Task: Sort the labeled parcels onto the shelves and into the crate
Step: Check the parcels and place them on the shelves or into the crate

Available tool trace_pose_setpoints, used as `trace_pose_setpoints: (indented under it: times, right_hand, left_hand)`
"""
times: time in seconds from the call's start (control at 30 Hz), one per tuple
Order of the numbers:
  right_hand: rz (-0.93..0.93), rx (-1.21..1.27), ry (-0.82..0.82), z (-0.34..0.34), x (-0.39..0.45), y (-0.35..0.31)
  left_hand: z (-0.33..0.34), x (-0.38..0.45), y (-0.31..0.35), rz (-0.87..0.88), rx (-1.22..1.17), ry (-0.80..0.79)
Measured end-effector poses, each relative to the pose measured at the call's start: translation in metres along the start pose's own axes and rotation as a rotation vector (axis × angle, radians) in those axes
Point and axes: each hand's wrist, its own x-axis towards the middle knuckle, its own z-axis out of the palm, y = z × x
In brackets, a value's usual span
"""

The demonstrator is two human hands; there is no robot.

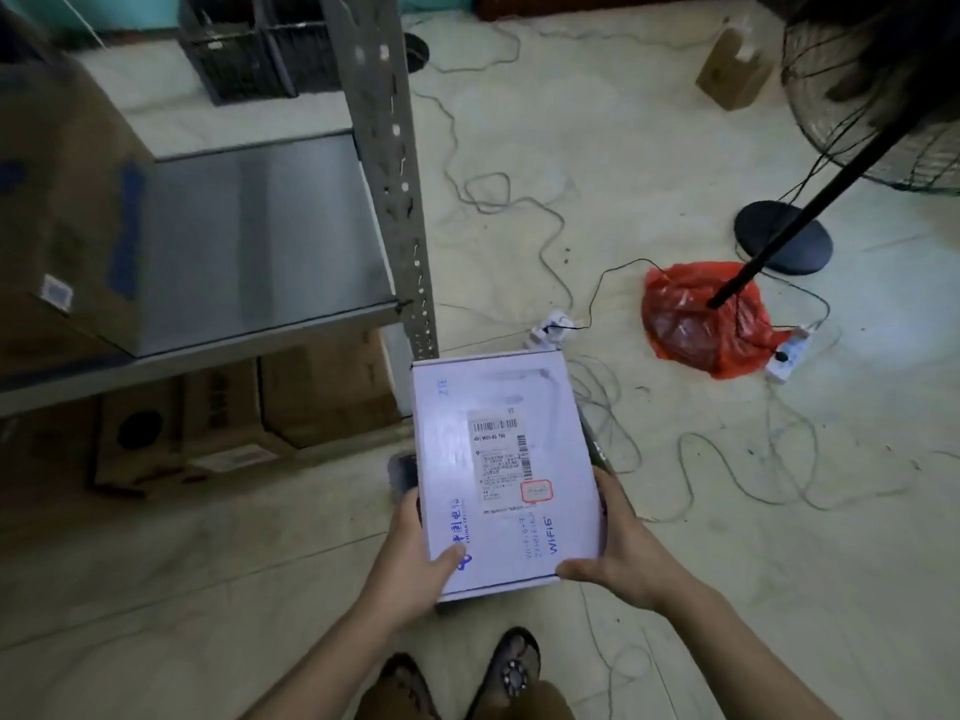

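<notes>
I hold a white WiFi6 router box [506,470] with a shipping label on top, level in front of me above the floor. My left hand [415,558] grips its near left corner, thumb on top. My right hand [618,548] grips its near right side, thumb along the front edge. To the left is the grey metal shelf [260,236], with a large brown cardboard box [67,210] on its left part. Beneath it lie brown parcels [234,423]. A dark plastic crate [249,54] stands on the floor at the back.
The shelf's perforated upright [395,174] stands just beyond the box. Loose cables [519,210] and power strips [787,358] lie over the floor, with a red plastic bag [696,324], a fan stand base [782,244] and a small brown box [732,70] to the right.
</notes>
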Motion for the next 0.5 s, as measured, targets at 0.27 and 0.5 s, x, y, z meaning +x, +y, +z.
trace_pose_setpoints:
  times: [0.27, 0.5]
  right_hand:
    - [0.021, -0.091, -0.053, 0.074, 0.112, 0.109]
    - [0.01, -0.089, -0.082, 0.132, 0.193, 0.205]
  left_hand:
    - [0.061, 0.088, -0.115, -0.203, 0.018, 0.09]
    - [0.118, 0.166, -0.211, -0.328, 0.1, 0.136]
